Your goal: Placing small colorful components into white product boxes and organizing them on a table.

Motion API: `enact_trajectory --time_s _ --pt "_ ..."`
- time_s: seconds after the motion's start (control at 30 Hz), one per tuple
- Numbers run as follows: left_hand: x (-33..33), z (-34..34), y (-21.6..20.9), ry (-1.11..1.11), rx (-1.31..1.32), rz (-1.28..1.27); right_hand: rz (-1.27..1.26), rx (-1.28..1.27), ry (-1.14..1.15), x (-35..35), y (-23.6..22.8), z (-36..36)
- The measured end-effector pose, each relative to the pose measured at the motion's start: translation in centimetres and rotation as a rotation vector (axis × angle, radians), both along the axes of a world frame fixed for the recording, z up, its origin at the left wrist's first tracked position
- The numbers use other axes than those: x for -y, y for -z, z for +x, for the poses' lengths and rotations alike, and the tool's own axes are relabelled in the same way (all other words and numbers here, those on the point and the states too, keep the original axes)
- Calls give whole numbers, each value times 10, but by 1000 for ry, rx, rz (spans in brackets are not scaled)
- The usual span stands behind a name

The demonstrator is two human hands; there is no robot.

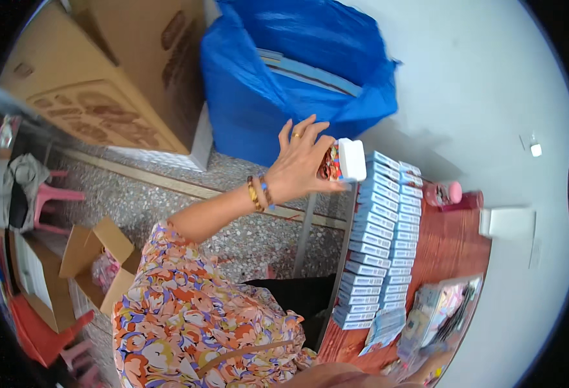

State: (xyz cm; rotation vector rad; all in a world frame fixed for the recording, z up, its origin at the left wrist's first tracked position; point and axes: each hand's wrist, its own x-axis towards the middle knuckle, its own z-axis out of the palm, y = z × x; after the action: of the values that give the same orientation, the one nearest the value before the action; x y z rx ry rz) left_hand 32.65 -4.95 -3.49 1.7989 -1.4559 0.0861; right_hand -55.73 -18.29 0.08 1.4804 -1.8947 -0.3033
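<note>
My left hand (300,161) is raised over the left edge of the table, fingers and thumb closed around a small box (352,160). The box has a white end and a red, patterned side, partly covered by the fingers. To its right stand two long rows of slim light-blue and white boxes (369,242). At the lower right, my right hand (430,367) is beside a clear plastic bag (420,320) of small items. Its fingers are blurred and partly hidden, so its grip cannot be made out.
A reddish wood-grain table (449,249) runs along the wall, with a pink jar (436,194) and a flat light-blue packet (384,330). Beyond are a blue bag (245,97) with flat cartons and a large cardboard box (110,84). A small open carton (81,258) and pink stool (55,200) stand left.
</note>
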Motion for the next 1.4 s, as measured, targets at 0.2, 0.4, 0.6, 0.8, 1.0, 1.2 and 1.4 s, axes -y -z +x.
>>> enact_trajectory --time_s 0.2,0.4,0.6,0.8,1.0,1.2,1.4 --pt "19 -89 -38 544 -428 20 -534 1280 -250 -73 -96 268" --pt "44 -196 -59 987 -394 72 -739 1543 -681 -145 -108 441" --pt "29 -284 -61 1122 -282 -10 -926 1588 -675 -190 -102 446" --pt "11 -329 -62 1222 -236 -31 -785 1253 -467 -231 -75 398" --pt "0 -364 -63 1306 -185 8 -794 1209 -404 -254 -79 365" --pt "0 -406 -52 1303 -163 13 -366 712 -310 -255 -97 340" --pt "-28 -433 -43 1401 -263 227 -602 1139 -137 -276 -69 200"
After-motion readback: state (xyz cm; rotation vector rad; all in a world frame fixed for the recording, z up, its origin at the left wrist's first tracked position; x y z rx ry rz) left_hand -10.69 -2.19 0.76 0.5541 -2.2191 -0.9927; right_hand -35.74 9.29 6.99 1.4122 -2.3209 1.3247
